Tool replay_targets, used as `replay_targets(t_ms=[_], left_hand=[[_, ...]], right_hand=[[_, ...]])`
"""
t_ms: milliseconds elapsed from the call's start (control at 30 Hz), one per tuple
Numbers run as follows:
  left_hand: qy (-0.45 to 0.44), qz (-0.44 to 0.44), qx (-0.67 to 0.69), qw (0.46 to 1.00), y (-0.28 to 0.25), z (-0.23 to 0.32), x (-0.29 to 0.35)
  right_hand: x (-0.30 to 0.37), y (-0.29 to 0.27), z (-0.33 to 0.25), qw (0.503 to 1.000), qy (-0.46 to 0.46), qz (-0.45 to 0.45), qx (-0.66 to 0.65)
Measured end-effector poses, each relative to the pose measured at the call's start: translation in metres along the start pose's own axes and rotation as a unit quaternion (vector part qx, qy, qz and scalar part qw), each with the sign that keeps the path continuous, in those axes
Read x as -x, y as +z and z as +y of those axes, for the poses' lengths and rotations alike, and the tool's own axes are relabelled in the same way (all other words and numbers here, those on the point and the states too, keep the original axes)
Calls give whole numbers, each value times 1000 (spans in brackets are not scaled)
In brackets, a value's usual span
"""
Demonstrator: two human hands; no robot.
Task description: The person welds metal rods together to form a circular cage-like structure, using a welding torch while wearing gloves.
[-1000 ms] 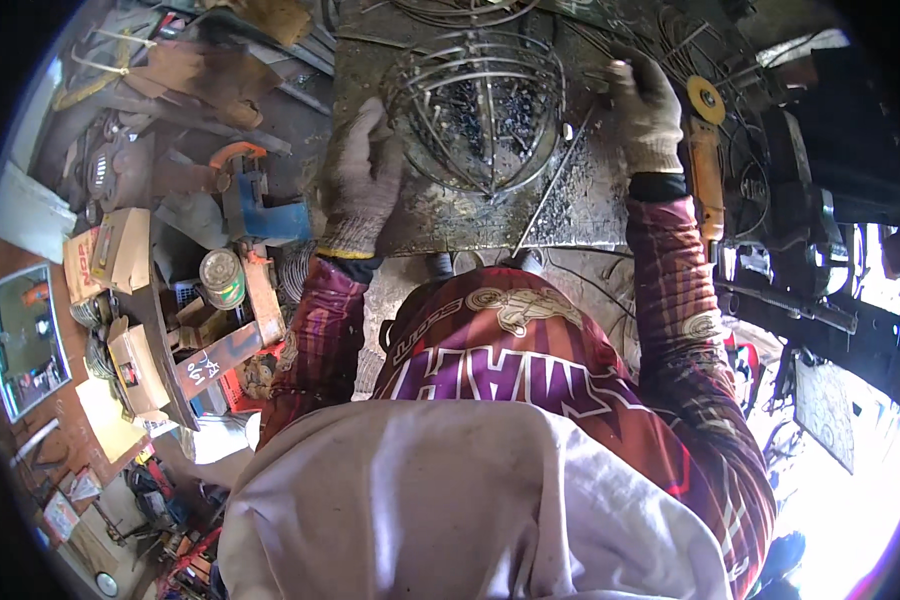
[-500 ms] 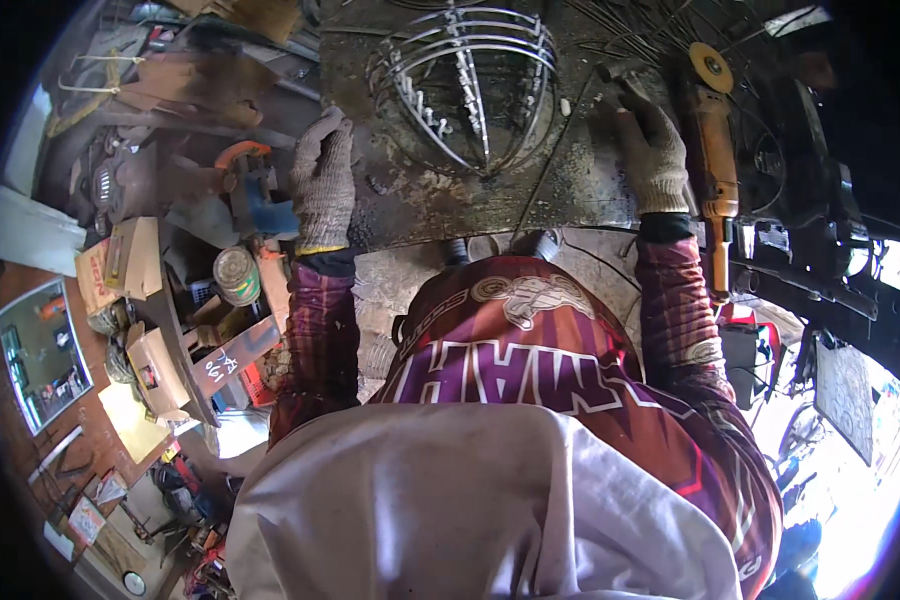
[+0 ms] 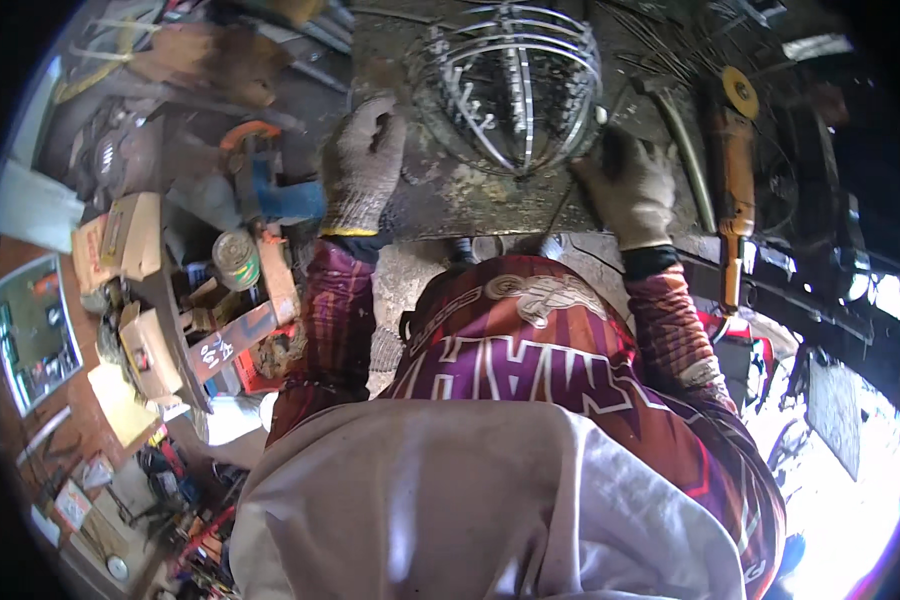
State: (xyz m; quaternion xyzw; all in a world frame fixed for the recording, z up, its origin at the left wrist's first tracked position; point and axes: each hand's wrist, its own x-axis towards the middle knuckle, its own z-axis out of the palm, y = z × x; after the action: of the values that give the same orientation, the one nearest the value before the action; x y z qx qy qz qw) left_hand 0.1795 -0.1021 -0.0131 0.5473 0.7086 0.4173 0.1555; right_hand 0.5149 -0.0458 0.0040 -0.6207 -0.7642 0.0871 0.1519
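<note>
A silvery cage-like frame of curved metal rods (image 3: 523, 95) stands on the dark workbench (image 3: 450, 210), its pointed end toward me. To its left, my left hand (image 3: 363, 170), in a knit work glove, is over the bench edge. Its fingers are loosely bent, a gap shows between thumb and fingers, and nothing is visible in it. My right hand (image 3: 630, 195), gloved too, is just right of the frame's near end, fingers apart and their dark tips over the bench. A hammer with a metal handle (image 3: 685, 150) lies right of that hand, apart from it.
An orange angle grinder (image 3: 738, 170) with a yellow disc lies along the right side. Thin rods (image 3: 660, 40) are scattered at the far right. On the left are a blue-and-orange power tool (image 3: 275, 190), a can (image 3: 236, 258) and cardboard boxes (image 3: 130, 240).
My right hand has let go of the hammer and moved left toward the frame. My left hand has shifted slightly right and its fingers have loosened. The whole view has shifted.
</note>
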Motion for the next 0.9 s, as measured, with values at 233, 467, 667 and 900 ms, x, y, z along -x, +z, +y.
replay_targets(t_ms=[233,467,667,900], left_hand=[[5,-67,-59,996,1,4,-13],[31,-68,61,995,12,-10,-19],[36,-101,-42,993,11,-10,-20],[29,-43,-32,998,21,-19,-22]], right_hand=[[9,-1,-23,995,93,4,24],[7,-11,-14,987,149,-1,53],[12,-4,-9,988,120,94,14],[-45,1,-8,993,39,100,-46]])
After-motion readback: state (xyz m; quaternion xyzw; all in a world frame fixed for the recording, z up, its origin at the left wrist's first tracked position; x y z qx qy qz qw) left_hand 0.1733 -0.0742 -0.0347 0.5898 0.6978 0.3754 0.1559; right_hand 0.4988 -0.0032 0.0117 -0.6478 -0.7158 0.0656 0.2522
